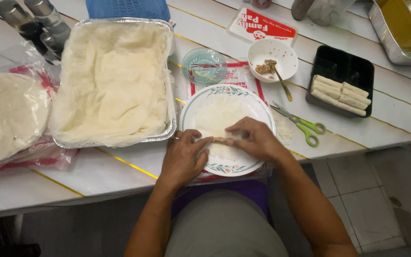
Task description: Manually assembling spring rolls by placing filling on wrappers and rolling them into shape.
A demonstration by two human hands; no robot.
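Both hands are pinching the near edge of a wrapper (222, 116) on the plate (258, 107). I am pressing my left hand (184, 154) and right hand (255, 138) down, fingertips meeting over a thin line of brown filling (220, 140).

Grip: I am curling my fingers closed on the wrapper's folded edge, thumbs tucked under it, I judge; the underside is hidden.

Position: the wrapper is lying flat on the plate, its far part spreading away from my fingers, the filling sitting right between my two sets of fingertips.

Risks, as I am judging them:
- the thin sheet is looking fragile; uneven pull between the hands could tear it.
- the filling is showing at the gap between my hands; a loose fold could let it squeeze out there.
- the plate is overhanging the table (120, 166) edge toward me; pressing hard could tip it.

Around the grip:
- foil tray (170, 126) of loose wrappers, just left of the plate.
- bagged round wrappers (8, 114), far left.
- green scissors (303, 124), just right of the plate.
- white bowl (273, 58) of filling with a spoon (281, 81), beyond.
- small glass bowl (204, 65), beyond.
- black tray (341, 78) holding finished rolls (339, 94), right.
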